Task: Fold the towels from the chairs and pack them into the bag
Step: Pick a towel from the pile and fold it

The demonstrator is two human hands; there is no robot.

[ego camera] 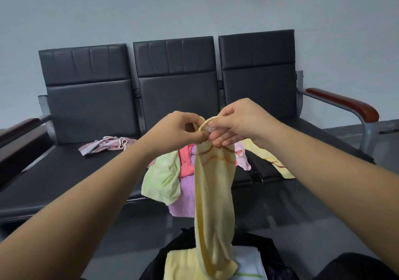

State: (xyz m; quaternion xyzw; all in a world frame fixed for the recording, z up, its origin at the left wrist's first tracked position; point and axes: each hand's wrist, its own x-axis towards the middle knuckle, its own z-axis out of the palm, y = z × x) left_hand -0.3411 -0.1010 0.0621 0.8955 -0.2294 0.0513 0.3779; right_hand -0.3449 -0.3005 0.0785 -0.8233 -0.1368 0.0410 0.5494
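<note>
Both hands, left (pixel 183 129) and right (pixel 235 124), pinch the top edge of a yellow towel (pixel 213 193) hanging over the black bag (pixel 254 243), whose mouth it partly hides; more towels (pixel 164 178) are heaped on the chairs (pixel 174 81).

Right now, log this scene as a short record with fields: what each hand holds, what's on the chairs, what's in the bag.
left hand: pinches the top edge of the yellow towel
right hand: pinches the same edge, close beside the left
yellow towel: hangs down, lower end over the bag
chairs: row of three black seats
on seats: green towel, purple towel, red towel, pink towel, second yellow towel, patterned cloth apart at left
bag contents: white towel
</note>
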